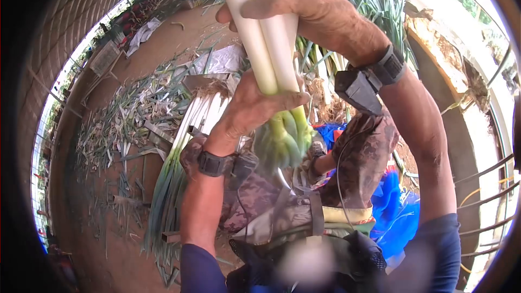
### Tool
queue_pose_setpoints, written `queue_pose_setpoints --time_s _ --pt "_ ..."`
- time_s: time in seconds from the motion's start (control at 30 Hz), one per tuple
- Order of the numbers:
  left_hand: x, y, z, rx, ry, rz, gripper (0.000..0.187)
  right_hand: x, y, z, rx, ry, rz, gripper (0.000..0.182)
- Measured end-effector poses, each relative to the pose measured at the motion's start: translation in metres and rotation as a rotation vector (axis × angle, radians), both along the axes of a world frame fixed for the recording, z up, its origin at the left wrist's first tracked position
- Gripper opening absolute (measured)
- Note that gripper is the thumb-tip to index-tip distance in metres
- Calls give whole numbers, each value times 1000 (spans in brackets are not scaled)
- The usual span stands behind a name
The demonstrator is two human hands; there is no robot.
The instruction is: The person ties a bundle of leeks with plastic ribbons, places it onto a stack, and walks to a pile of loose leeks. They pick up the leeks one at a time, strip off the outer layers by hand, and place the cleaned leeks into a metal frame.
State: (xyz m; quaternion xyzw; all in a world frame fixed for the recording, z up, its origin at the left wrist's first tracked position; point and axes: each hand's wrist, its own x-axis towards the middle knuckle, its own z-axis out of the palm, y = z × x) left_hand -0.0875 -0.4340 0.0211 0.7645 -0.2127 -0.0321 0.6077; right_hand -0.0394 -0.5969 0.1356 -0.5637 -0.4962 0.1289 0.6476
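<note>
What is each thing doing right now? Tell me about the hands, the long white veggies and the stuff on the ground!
Left hand: closed around the bunch where white turns green.
Right hand: closed around the white stalks higher up.
Bunch of leeks: held up, lifted off the ground.
Pile of leeks: lying flat in a row on the ground.
Leaf scraps: scattered loose over the dirt.
Wrist bands: strapped on both wrists.

Single head-worn fisheye view — looks forward and down, very close on raised forearms; ground well beyond.
</note>
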Motion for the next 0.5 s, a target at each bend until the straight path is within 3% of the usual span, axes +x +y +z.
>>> queue_pose_setpoints --time_s 0.03,0.07,0.1,0.13,0.2,0.27,0.33,0.4,0.47,0.5 --pt "1 -7 -11 -145 -20 25 64 10 -1 -9 9 73 -41 61" --pt "3 -12 -19 -145 -16 13 64 18 0 -21 18 148 -81 60" --pt "4 -17 -25 -202 -15 34 58 7 8 -35 137 -88 -310 69" --pt "4 -22 -30 -260 -12 55 51 -6 1 -45 106 -69 -414 86" --pt "-2 -41 -19 -290 -74 -6 43 16 11 -96 150 -628 -833 94" --pt "1 -43 -29 -283 -33 -50 45 8 0 -98 129 -464 -770 93" --pt "-1 -44 -33 -357 26 -20 47 4 -16 -93 164 17 -508 93" --pt "9 -38 -35 -425 -5 75 59 23 -33 -96 100 -112 -660 63" --pt "6 -20 -32 -494 -18 185 63 35 -51 -95 103 -37 -710 51" --pt "2 -12 -22 -426 -16 295 64 36 -59 -90 93 13 -724 54"
